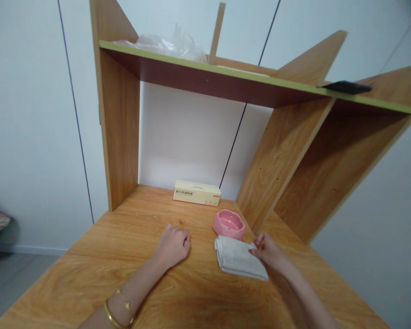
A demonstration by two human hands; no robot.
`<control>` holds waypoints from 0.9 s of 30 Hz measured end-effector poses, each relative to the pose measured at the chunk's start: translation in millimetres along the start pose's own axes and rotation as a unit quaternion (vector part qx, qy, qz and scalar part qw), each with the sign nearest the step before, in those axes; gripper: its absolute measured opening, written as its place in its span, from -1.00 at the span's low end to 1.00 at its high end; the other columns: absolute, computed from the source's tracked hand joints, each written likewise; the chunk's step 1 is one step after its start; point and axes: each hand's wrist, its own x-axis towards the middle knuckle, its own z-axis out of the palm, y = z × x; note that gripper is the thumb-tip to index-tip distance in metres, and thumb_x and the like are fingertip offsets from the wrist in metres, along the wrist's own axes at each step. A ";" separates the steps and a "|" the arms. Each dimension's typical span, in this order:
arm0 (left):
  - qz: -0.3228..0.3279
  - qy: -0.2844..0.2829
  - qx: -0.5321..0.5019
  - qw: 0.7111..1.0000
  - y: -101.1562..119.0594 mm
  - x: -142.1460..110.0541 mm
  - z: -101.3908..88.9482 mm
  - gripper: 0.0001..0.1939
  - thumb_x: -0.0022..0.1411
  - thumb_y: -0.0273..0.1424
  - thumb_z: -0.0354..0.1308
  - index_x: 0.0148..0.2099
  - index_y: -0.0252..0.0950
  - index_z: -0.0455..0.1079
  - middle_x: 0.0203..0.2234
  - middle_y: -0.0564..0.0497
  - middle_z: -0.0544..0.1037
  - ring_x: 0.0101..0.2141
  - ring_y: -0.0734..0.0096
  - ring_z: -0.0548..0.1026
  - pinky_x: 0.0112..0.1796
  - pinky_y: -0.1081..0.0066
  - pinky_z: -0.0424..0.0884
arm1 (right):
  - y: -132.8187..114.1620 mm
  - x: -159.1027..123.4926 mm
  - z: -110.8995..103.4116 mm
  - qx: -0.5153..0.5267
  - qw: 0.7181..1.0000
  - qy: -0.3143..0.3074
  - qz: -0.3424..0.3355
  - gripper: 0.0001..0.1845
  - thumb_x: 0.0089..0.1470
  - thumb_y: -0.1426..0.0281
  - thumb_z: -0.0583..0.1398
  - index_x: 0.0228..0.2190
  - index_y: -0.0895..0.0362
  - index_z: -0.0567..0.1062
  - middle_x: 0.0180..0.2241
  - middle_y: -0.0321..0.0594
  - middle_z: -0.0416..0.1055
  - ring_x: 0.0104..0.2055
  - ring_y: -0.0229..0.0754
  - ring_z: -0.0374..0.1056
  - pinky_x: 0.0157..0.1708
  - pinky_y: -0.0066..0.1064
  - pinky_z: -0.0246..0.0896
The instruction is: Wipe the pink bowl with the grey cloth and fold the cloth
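Note:
A folded light-grey cloth (239,258) lies on the wooden desk, just in front of a pink ashtray (228,224). My right hand (267,252) is at the cloth's right edge, with thumb and fingers pinching its far right corner. To the left, my left hand (173,246) rests on the desk top in a loose fist, apart from the cloth. Nothing shows in it. Gold bangles circle that wrist.
A long cream box (197,193) with printed lettering stands at the back of the desk (123,256). Above runs a shelf (205,68) carrying a clear plastic bag (171,43) and a dark flat object (347,87). An upright wooden panel (284,164) rises behind the ashtray.

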 end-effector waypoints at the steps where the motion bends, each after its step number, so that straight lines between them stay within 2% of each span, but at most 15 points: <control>1: 0.000 0.002 -0.001 1.000 0.2 -0.3 -0.7 -0.79 0.03 -0.55 -0.09 -0.50 -0.30 0.34 -0.53 -0.04 0.49 -0.40 0.29 0.41 -0.28 0.32 0.13 | -3.0 -0.7 -2.1 -0.032 0.999 0.006 -0.001 -0.76 -0.25 0.46 0.16 -0.54 0.07 0.14 -0.59 -0.38 0.24 -0.51 -0.22 0.24 -0.51 -0.45 0.02; 4: -0.003 0.010 -0.008 1.000 -1.0 -0.9 -4.5 -0.82 0.01 -0.54 -0.09 -0.49 -0.29 0.32 -0.51 -0.03 0.48 -0.39 0.28 0.40 -0.29 0.31 0.14 | -28.9 -7.1 -1.2 -0.115 0.990 0.075 -0.038 -0.90 -0.13 0.45 0.09 -0.49 0.10 0.21 -0.46 -0.21 0.31 -0.37 -0.13 0.28 -0.42 -0.38 0.07; 5: -0.005 0.015 -0.011 1.000 -1.8 -1.0 -5.7 -0.83 0.01 -0.54 -0.09 -0.48 -0.29 0.32 -0.49 -0.02 0.48 -0.37 0.27 0.40 -0.29 0.31 0.14 | -42.1 -10.5 2.0 -0.126 0.985 0.103 -0.064 -0.96 -0.09 0.44 0.06 -0.47 0.11 0.24 -0.42 -0.16 0.33 -0.32 -0.09 0.28 -0.38 -0.36 0.09; 7: -0.009 0.023 -0.017 1.000 -3.6 -1.0 -6.6 -0.84 0.01 -0.54 -0.09 -0.44 -0.28 0.31 -0.45 -0.01 0.48 -0.34 0.26 0.39 -0.28 0.30 0.15 | -71.8 -19.0 14.0 -0.107 0.978 0.115 -0.134 -0.92 -0.05 0.47 0.02 -0.43 0.13 0.29 -0.37 -0.11 0.34 -0.26 -0.08 0.27 -0.29 -0.31 0.11; 10: -0.019 0.067 -0.049 0.996 -6.2 -0.4 -3.5 -0.82 0.02 -0.55 -0.09 -0.35 -0.27 0.30 -0.37 -0.02 0.46 -0.28 0.26 0.38 -0.24 0.30 0.18 | -111.9 -34.5 44.5 -0.025 0.967 0.027 -0.253 -0.84 -0.03 0.50 0.00 -0.37 0.16 0.35 -0.32 -0.11 0.36 -0.20 -0.11 0.27 -0.18 -0.30 0.13; 13: -0.032 0.131 -0.104 0.985 -8.7 1.0 3.1 -0.79 0.03 -0.56 -0.10 -0.26 -0.28 0.27 -0.32 -0.04 0.44 -0.23 0.26 0.36 -0.19 0.29 0.21 | -134.6 -47.5 77.3 0.031 0.948 -0.072 -0.310 -0.70 -0.04 0.53 0.01 -0.22 0.18 0.36 -0.20 -0.08 0.34 -0.10 -0.11 0.24 -0.08 -0.30 0.12; 15: -0.026 0.147 -0.138 0.979 -10.0 1.5 7.2 -0.77 0.02 -0.56 -0.08 -0.23 -0.28 0.25 -0.29 -0.05 0.43 -0.20 0.27 0.36 -0.16 0.29 0.23 | -139.8 -52.4 92.3 0.063 0.932 -0.115 -0.337 -0.55 -0.07 0.56 0.02 -0.08 0.18 0.29 -0.09 -0.08 0.29 0.00 -0.12 0.18 0.02 -0.28 0.05; 18: 0.007 0.133 -0.188 0.973 -10.1 0.7 10.7 -0.80 0.06 -0.52 -0.07 -0.22 -0.27 0.26 -0.27 -0.06 0.43 -0.18 0.28 0.36 -0.14 0.30 0.25 | -139.1 -54.9 101.2 0.090 0.917 -0.146 -0.359 -0.44 -0.06 0.55 0.03 0.05 0.21 0.18 0.03 -0.05 0.19 0.11 -0.11 0.05 0.10 -0.24 -0.07; 23: 0.083 0.064 -0.220 0.970 -4.8 -3.0 10.9 -0.79 0.15 -0.46 -0.08 -0.18 -0.26 0.30 -0.24 -0.04 0.45 -0.18 0.31 0.37 -0.12 0.33 0.27 | -129.9 -53.7 106.8 0.116 0.899 -0.149 -0.395 -0.47 0.01 0.52 -0.01 0.07 0.19 0.16 0.07 -0.06 0.17 0.14 -0.15 0.02 0.11 -0.23 -0.08; 27: 0.142 0.014 -0.228 0.963 -1.4 -5.1 11.1 -0.74 0.23 -0.42 -0.11 -0.09 -0.25 0.31 -0.16 -0.03 0.44 -0.11 0.35 0.34 -0.06 0.35 0.23 | -122.1 -52.3 119.1 0.088 0.910 -0.135 -0.383 -0.50 -0.02 0.57 -0.05 0.00 0.25 0.26 0.01 0.02 0.25 0.07 -0.13 0.13 0.06 -0.23 0.04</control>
